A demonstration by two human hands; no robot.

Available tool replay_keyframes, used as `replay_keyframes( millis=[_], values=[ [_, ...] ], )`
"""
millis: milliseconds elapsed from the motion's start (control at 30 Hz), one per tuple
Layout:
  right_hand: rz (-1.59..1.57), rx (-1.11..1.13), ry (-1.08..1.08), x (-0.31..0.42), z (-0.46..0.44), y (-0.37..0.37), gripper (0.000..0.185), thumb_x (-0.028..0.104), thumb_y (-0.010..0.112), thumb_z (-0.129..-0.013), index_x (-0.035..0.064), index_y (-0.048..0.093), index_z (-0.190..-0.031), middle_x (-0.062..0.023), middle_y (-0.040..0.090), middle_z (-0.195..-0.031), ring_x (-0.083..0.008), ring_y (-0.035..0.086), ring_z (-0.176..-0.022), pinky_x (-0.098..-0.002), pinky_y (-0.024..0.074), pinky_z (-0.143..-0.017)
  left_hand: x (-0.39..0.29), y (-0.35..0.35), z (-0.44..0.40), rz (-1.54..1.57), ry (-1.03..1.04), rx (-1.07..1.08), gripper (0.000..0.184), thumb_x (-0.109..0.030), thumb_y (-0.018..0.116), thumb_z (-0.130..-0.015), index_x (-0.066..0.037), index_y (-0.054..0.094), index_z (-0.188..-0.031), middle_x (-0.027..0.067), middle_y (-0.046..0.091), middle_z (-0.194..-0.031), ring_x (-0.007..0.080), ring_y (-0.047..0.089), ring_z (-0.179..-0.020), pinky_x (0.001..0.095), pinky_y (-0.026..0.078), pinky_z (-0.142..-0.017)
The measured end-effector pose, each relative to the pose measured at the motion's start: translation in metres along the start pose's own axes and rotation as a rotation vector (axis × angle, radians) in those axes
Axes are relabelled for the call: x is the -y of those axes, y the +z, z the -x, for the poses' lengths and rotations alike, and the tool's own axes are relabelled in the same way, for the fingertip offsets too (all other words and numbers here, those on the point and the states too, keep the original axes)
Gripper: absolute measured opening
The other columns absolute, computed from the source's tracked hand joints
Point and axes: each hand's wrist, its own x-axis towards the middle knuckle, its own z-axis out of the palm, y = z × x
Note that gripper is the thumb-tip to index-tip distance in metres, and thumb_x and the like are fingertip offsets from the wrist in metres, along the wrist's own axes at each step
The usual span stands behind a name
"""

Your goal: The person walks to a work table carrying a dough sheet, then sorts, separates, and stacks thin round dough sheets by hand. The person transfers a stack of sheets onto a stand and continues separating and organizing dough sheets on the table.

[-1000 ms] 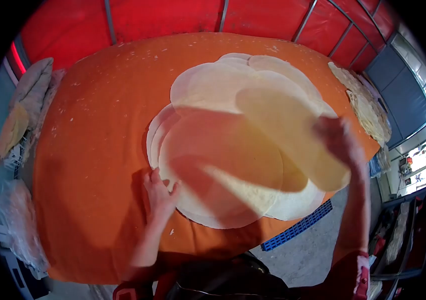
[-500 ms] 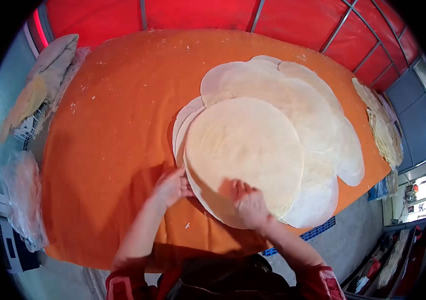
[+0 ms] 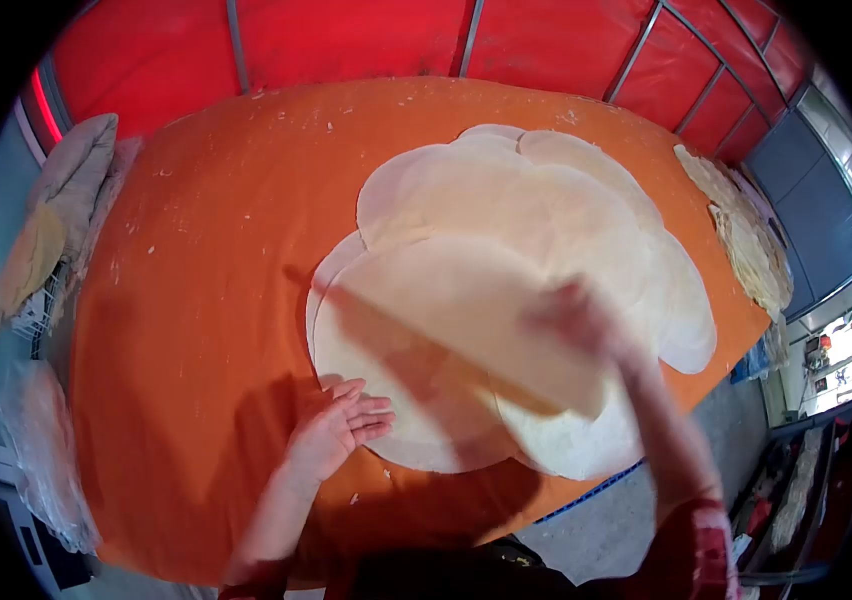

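A pile of large, round, thin flatbread sheets (image 3: 586,210) overlaps on the orange cloth, right of centre. The top sheet (image 3: 456,300) is partly raised, its straight-looking near edge slanting across the pile and shading the sheet beneath. My right hand (image 3: 581,315), blurred by motion, is closed on this raised flatbread; its exact finger grip is smeared. At the pile's lower left, my left hand (image 3: 341,430) lies palm up with fingers stretched apart, touching or just above the rim of the lower sheet (image 3: 426,430) and holding nothing.
The orange cloth (image 3: 206,270) covers a wide table, with small crumbs scattered about. More flatbreads (image 3: 746,240) hang over the right edge. At left are a folded grey cloth (image 3: 76,180) and a clear plastic bag (image 3: 41,450). Shelving (image 3: 796,500) stands at lower right.
My right hand has moved up and right, lifting the near part of the top flatbread and baring the sheet below. My left hand has opened its fingers. The view has shifted slightly.
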Motion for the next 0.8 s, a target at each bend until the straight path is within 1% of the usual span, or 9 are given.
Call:
replay_keyframes(
  millis=[167,200,267,333,367,400,433,533,800],
  values=[
    [1.547,-0.319,-0.713,0.207,-0.034,0.037,0.019,0.018,0.058,-0.073,0.0003,0.061,-0.079,-0.0021,0.058,-0.061,-0.0069,0.053,-0.056,-0.0253,0.0440,-0.050,-0.023,0.011,-0.060,-0.035,0.122,-0.181,0.019,-0.007,0.048,-0.079,0.002,0.047,-0.095,0.0192,0.051,-0.096,0.0304,0.049,-0.094,0.0392,0.040,-0.084],
    [1.545,-0.312,-0.714,0.209,-0.043,0.040,0.019,0.018,0.058,-0.073,0.0003,0.061,-0.079,-0.0021,0.058,-0.061,-0.0069,0.053,-0.056,-0.0253,0.0440,-0.050,-0.025,0.010,-0.078,-0.033,0.126,-0.186,0.019,-0.007,0.048,-0.079,0.002,0.047,-0.095,0.0192,0.051,-0.096,0.0304,0.049,-0.094,0.0392,0.040,-0.084],
    [2.275,-0.402,-1.138,0.218,-0.067,0.042,0.017,0.012,0.053,-0.074,0.0027,0.061,-0.086,-0.0071,0.061,-0.071,-0.0116,0.057,-0.063,-0.0257,0.0449,-0.057,-0.030,0.001,-0.119,0.060,0.155,-0.178,0.015,-0.001,0.049,-0.075,0.005,0.048,-0.088,0.0177,0.050,-0.093,0.0293,0.048,-0.092,0.0392,0.039,-0.085],
    [1.915,-0.189,-1.332,0.200,-0.095,0.035,0.024,0.007,0.049,-0.071,0.0057,0.059,-0.092,-0.0123,0.060,-0.081,-0.0219,0.060,-0.072,-0.0284,0.0459,-0.062,-0.033,-0.008,-0.159,0.100,0.129,-0.213,0.015,0.001,0.048,-0.073,0.007,0.048,-0.088,0.0174,0.050,-0.092,0.0290,0.048,-0.091,0.0396,0.039,-0.086],
    [2.192,-0.412,-1.069,0.170,-0.114,0.042,0.028,0.006,0.048,-0.068,0.0084,0.058,-0.095,-0.0116,0.059,-0.082,-0.0268,0.058,-0.071,-0.0308,0.0458,-0.063,-0.034,-0.008,-0.171,0.139,0.096,-0.245,0.016,0.003,0.047,-0.072,0.008,0.047,-0.087,0.0171,0.049,-0.091,0.0286,0.048,-0.090,0.0401,0.038,-0.086],
    [2.338,-0.435,-0.784,0.137,-0.127,0.050,0.026,0.007,0.047,-0.069,0.0094,0.058,-0.092,-0.0101,0.059,-0.080,-0.0272,0.057,-0.068,-0.0326,0.0452,-0.060,-0.039,0.005,-0.174,0.142,0.102,-0.286,0.015,0.003,0.046,-0.071,0.010,0.047,-0.085,0.0166,0.049,-0.089,0.0278,0.047,-0.091,0.0394,0.039,-0.086],
    [2.145,-0.226,-1.047,0.097,-0.167,0.014,0.024,0.009,0.046,-0.070,0.0105,0.058,-0.091,-0.0105,0.059,-0.076,-0.0257,0.057,-0.066,-0.0347,0.0441,-0.055,-0.043,0.009,-0.177,0.135,0.107,-0.289,0.015,0.003,0.046,-0.071,0.010,0.047,-0.085,0.0166,0.049,-0.089,0.0278,0.047,-0.091,0.0394,0.039,-0.086],
    [2.125,0.020,-1.208,-0.025,-0.215,-0.039,0.015,0.009,0.047,-0.064,0.0058,0.051,-0.078,-0.0104,0.051,-0.056,-0.0240,0.051,-0.052,-0.0371,0.0383,-0.042,-0.049,0.013,-0.187,0.018,0.014,-0.453,0.019,0.002,0.046,-0.073,0.010,0.045,-0.090,0.0192,0.050,-0.092,0.0281,0.050,-0.089,0.0374,0.043,-0.082],
    [2.129,0.163,-1.007,-0.098,-0.160,-0.023,0.029,0.013,0.050,-0.059,-0.0050,0.049,-0.083,-0.0138,0.054,-0.077,-0.0199,0.055,-0.068,-0.0292,0.0434,-0.050,-0.041,0.002,-0.198,-0.164,0.094,-0.220,0.028,0.005,0.043,-0.072,0.007,0.043,-0.101,0.0191,0.049,-0.102,0.0272,0.047,-0.098,0.0376,0.040,-0.086]
  ],
)
